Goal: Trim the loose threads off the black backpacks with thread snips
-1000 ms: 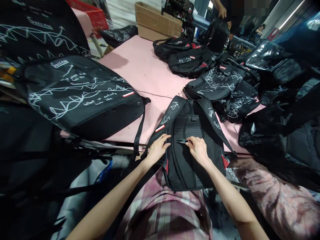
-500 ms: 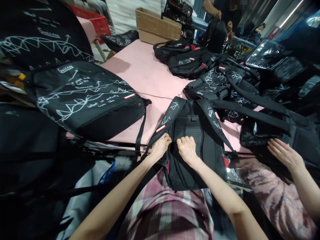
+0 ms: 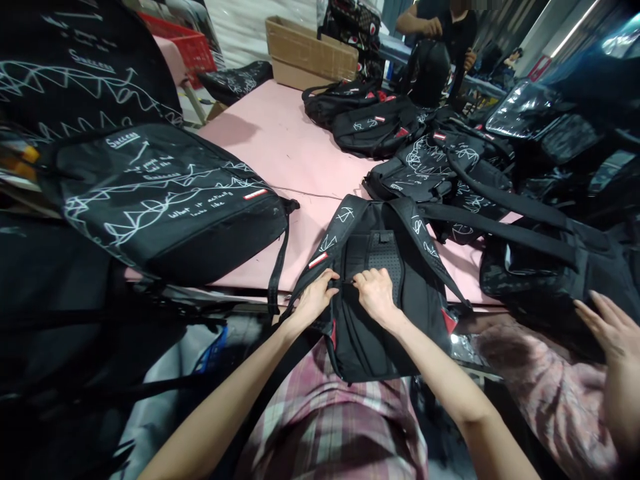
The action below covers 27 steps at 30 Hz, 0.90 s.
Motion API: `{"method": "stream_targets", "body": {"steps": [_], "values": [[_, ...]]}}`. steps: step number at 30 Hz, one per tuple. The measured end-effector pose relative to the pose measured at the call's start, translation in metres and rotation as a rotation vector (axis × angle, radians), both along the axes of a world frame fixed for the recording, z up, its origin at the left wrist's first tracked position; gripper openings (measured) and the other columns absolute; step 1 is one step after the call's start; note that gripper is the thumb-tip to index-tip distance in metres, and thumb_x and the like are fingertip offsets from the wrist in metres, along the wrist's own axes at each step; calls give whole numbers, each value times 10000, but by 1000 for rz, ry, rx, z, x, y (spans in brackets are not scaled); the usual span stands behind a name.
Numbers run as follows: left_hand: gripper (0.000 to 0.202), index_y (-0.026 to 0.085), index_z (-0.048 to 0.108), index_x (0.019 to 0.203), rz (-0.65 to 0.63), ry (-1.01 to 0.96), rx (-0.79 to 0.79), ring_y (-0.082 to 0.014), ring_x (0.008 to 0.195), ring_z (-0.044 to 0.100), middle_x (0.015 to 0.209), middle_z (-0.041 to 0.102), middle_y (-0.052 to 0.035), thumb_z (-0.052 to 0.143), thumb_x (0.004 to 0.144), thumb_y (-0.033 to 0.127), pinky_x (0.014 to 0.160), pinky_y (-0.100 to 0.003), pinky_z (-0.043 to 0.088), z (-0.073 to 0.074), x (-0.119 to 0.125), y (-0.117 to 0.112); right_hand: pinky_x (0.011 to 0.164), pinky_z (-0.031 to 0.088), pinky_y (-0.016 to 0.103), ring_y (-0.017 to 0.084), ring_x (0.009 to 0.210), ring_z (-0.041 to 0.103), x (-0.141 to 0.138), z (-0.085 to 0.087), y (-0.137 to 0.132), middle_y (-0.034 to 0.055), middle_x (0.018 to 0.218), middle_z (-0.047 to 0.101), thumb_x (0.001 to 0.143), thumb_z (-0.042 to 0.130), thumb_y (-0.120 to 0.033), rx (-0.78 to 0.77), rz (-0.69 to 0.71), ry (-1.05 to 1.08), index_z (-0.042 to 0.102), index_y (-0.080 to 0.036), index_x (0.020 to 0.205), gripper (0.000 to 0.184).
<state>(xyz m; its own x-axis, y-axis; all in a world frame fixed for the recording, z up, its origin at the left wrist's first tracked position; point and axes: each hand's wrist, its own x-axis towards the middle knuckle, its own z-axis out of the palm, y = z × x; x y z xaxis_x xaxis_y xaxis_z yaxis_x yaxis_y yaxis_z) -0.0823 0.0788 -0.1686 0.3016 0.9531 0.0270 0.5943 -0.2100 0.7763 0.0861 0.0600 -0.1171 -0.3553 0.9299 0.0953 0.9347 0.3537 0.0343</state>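
Observation:
A black backpack (image 3: pixel 380 320) lies back-side up over the near edge of the pink table (image 3: pixel 295 153), its lower part hanging toward my lap. My left hand (image 3: pixel 315 297) pinches the left edge of its back panel beside the shoulder strap (image 3: pixel 327 247) with the red-white tag. My right hand (image 3: pixel 376 293) is closed just to the right, knuckles up, gripping a small dark tool whose tip touches the panel between the hands.
A large black backpack with white scribbles (image 3: pixel 165 200) lies at left. Several more backpacks (image 3: pixel 430 160) pile at right and far right. A cardboard box (image 3: pixel 310 47) stands at the back. Another person's hand (image 3: pixel 607 327) reaches over a bag at right; a person stands far back.
My right hand moved left to meet my left hand and closed over the small dark tool. A co-worker's hand came in at right, dragged a bag with long straps there, then shifted rightward.

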Motion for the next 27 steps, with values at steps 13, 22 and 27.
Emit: {"method": "stream_targets", "body": {"steps": [13,22,27], "values": [[198,193,611,981,-28,72,187,-176,937,578,1089,557,-35,473,839,193,837,-294,468,-8,9,-3,729,266,321,186,797,538,12,4,-12,50,839,658,898,460,-241,-27,-67,21,614,-186,907,164],[192,151,558,776,12,98,230,-212,946,542,885,569,-74,382,851,148,898,-372,407,-14,17,2,727,277,334,197,789,535,1,5,-10,63,829,646,913,415,-242,-29,-23,-29,603,-172,872,205],[204,166,527,737,30,73,211,-211,905,540,862,553,-74,361,855,166,874,-373,406,-15,23,3,727,294,348,218,775,542,-11,12,-6,87,797,634,906,377,-183,-36,21,-107,595,-149,817,238]]}}
